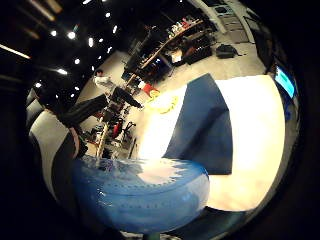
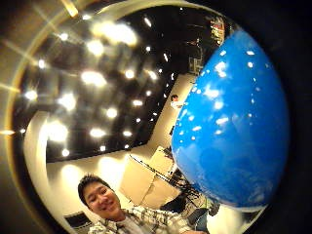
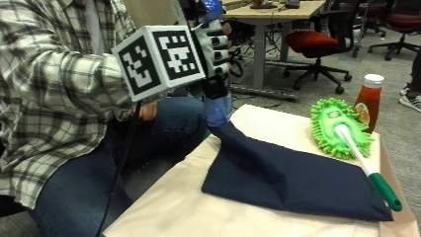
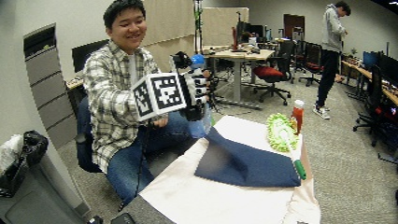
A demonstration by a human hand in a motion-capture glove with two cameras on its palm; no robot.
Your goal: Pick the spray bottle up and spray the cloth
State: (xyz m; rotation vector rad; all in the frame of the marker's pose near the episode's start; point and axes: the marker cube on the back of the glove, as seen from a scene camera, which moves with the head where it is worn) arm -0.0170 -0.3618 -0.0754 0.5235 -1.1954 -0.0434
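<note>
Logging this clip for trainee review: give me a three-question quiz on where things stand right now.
1. True or false: the right hand holds the spray bottle in the air.
2. The mop lies: A) partly on the cloth, B) on the floor, C) in the person's lap.
3. What stands behind the mop's green head?

Key: 1 true. 2 A. 3 the ketchup bottle.

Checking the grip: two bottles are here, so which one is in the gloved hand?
The translucent blue spray bottle, lifted above the table; the red ketchup bottle stands untouched beyond the green mop.
</note>
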